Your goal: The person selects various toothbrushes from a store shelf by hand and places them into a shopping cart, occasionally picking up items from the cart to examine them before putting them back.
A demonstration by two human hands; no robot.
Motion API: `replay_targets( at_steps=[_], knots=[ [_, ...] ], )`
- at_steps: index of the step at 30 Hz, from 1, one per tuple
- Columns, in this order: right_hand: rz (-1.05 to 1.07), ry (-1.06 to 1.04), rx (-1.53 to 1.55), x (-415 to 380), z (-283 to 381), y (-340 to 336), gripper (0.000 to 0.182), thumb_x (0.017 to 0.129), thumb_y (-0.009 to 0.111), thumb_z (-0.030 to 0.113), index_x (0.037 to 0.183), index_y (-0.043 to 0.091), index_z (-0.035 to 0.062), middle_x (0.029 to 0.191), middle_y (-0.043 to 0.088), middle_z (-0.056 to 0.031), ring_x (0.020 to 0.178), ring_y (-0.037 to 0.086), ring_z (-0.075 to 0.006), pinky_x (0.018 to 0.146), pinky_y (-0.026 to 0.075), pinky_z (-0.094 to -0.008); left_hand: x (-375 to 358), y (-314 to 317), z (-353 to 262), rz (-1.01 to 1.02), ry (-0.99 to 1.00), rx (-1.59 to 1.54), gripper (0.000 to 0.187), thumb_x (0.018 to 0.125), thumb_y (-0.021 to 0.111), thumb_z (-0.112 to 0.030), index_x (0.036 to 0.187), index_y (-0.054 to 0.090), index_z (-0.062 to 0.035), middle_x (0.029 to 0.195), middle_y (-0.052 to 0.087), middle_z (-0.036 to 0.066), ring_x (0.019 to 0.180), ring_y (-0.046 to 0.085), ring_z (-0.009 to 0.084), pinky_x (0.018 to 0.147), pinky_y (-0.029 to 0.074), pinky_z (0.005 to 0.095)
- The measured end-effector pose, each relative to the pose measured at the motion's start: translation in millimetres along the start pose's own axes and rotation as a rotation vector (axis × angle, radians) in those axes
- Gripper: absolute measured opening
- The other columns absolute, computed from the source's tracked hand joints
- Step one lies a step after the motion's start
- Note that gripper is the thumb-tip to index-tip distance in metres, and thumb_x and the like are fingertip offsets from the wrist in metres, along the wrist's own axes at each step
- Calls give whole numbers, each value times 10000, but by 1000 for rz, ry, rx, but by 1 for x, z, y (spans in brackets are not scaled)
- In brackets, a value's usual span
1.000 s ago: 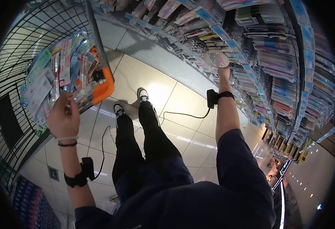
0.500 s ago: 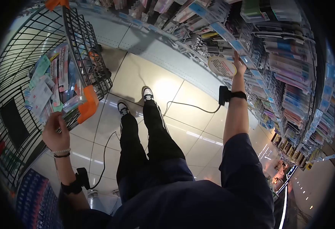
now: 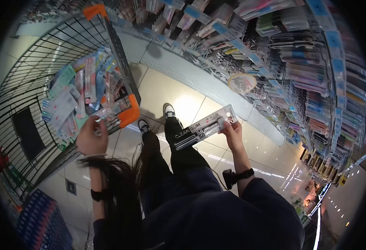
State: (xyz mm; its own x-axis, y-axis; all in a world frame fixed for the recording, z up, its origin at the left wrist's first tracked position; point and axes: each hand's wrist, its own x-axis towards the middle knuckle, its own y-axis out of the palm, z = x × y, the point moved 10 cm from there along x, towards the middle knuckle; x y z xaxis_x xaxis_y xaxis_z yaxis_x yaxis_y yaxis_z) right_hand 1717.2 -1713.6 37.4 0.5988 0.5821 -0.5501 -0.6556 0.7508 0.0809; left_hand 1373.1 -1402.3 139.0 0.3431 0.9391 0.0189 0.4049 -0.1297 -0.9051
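My right hand [image 3: 233, 134] pinches one end of a clear flat package [image 3: 206, 127] printed "CLEAN GUM", held tilted above the floor and my legs. A dark, slim item shows inside it. On the left, my left hand [image 3: 92, 139] is at the shopping cart's near edge, its fingers curled together; whatever they hold is too small to make out. Inside the black wire cart [image 3: 126, 73] with orange corners lies a pile of packaged goods [image 3: 85, 83], just beyond that hand.
Store shelves [image 3: 256, 60] with rows of hanging packages run along the top and right. A round yellow-edged tag [image 3: 242, 84] sticks out from them. Stacked blue boxes [image 3: 43, 221] stand at the lower left. Long dark hair [image 3: 122, 187] hangs beside my left arm.
My right hand has come back from the shelf, down and to the left, with the package in it. The cart and my left hand appear farther right, and hair has swung into view.
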Motion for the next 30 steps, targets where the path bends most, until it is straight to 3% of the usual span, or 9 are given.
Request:
replay_targets(
  at_steps=[6,8,9,12,13,14,17,23,30],
  knots=[
    [279,3,491,-54,93,187,280,868,468,202,1049,482,-10,909,582,-84,842,585,-173,717,510,-286,-5,-4,-5,-27,64,61,108,718,602,-233,765,574,-139,570,554,38,537,562,233,481,434,339],
    [320,27,455,-53,90,242,314,852,512,221,1074,467,3,1000,565,-82,916,558,-181,820,462,-297,-23,-28,-73,-435,617,500,258,754,521,-334,749,594,-86,671,585,111,576,567,283,528,450,365],
    [351,65,417,-62,94,270,316,849,520,179,1100,457,-3,1026,561,-106,907,569,-195,822,460,-303,-17,19,2,244,-78,379,280,753,521,-364,761,602,-96,739,598,121,654,582,284,576,457,383],
    [549,173,306,-80,59,324,438,824,566,207,1177,415,-2,1045,556,-107,913,570,-182,835,446,-283,-16,20,0,146,-2,88,264,733,518,-370,763,584,-117,659,604,118,618,598,308,526,470,410],
    [607,52,66,-90,59,326,425,817,570,217,1163,450,3,1017,572,-84,926,561,-163,834,439,-282,-17,15,-4,136,2,54,230,729,528,-340,741,575,-115,647,601,114,610,595,308,518,465,410],
    [775,-266,-320,-105,71,329,399,816,563,229,1137,488,4,1019,579,-86,945,547,-151,835,429,-289,-19,11,-8,127,4,24,198,725,537,-309,719,566,-114,635,597,111,602,593,308,510,459,410],
    [884,-241,-654,-140,54,287,373,812,554,270,1064,528,-5,1000,590,-127,945,554,-194,831,428,-302,-20,8,-16,50,58,87,166,719,544,-280,705,558,-115,629,597,101,594,589,306,508,458,402],
    [458,-187,-1209,-143,10,109,420,702,585,304,1028,551,41,946,595,-158,865,578,-294,775,455,-364,-24,-3,-24,122,49,56,144,719,540,-244,697,553,-103,615,593,103,574,584,307,503,460,399],
    [279,134,-1334,-161,-56,-30,498,698,630,404,1069,548,83,989,589,-152,941,548,-300,818,435,-380,-16,-14,-19,72,3,65,141,725,537,-229,721,566,-91,623,601,118,607,603,300,531,479,404]
  ],
)
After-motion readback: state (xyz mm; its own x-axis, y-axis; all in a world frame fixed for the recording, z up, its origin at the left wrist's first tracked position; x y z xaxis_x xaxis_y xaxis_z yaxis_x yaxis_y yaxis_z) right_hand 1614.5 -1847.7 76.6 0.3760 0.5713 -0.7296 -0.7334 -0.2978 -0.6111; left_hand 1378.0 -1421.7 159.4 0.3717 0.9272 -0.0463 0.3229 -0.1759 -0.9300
